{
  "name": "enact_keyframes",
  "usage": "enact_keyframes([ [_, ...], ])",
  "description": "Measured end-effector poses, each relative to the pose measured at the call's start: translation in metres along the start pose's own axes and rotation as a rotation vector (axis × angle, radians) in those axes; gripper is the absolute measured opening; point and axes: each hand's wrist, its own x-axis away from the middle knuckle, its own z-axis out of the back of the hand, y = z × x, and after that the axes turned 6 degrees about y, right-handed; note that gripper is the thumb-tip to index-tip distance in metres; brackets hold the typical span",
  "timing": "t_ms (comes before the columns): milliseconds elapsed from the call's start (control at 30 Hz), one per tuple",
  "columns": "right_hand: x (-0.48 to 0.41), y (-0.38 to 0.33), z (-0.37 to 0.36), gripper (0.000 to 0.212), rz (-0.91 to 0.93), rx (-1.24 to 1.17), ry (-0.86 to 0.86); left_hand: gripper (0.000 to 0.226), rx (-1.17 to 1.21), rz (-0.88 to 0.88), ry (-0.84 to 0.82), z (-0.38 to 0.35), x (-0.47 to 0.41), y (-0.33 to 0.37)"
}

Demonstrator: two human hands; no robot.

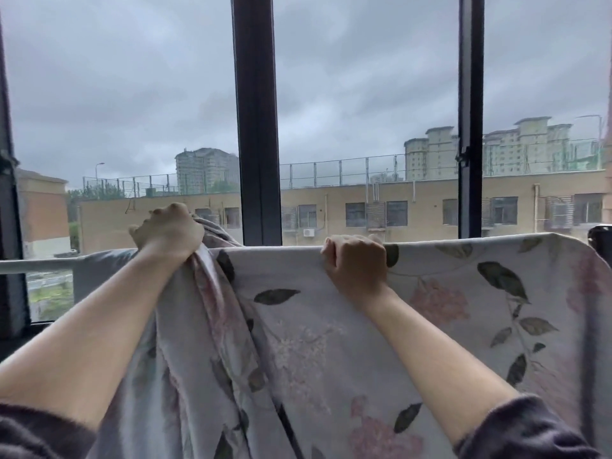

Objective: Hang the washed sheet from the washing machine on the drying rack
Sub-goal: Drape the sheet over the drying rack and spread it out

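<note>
A pale grey sheet point(314, 332) printed with pink flowers and dark leaves drapes over the drying rack's horizontal rail point(33, 265), whose bare white end shows at the left. My left hand point(169, 231) grips a bunched fold of the sheet and holds it just above the rail. My right hand point(356, 260) has its fingers curled over the sheet's top edge where it lies on the rail. To the right of that hand the sheet lies flat and smooth as far as the rail's right end. Under my left hand the cloth hangs in thick folds.
A large window with dark frame posts point(258, 127) stands right behind the rail. A window latch point(463, 159) sits on the right post. A dark object point(601, 240) shows at the rail's right end. Buildings lie outside.
</note>
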Motion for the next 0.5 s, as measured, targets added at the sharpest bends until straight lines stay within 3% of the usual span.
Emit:
enact_keyframes([
  [133, 0.001, 0.002, 0.001, 0.039, -0.032, 0.018, -0.002, 0.028, -0.194, -0.423, 0.062, -0.015, 0.035, 0.030],
  [267, 0.000, 0.014, 0.008, 0.040, 0.003, 0.014, -0.002, 0.024, 0.103, -0.711, 0.139, -0.026, 0.062, 0.054],
  [367, -0.002, 0.025, 0.013, 0.042, 0.138, -0.026, -0.106, 0.016, 0.170, -0.794, 0.140, -0.033, 0.086, 0.069],
  [500, -0.004, 0.042, 0.024, 0.053, 0.227, -0.060, -0.209, 0.012, 0.189, -0.714, 0.209, -0.029, 0.080, 0.048],
])
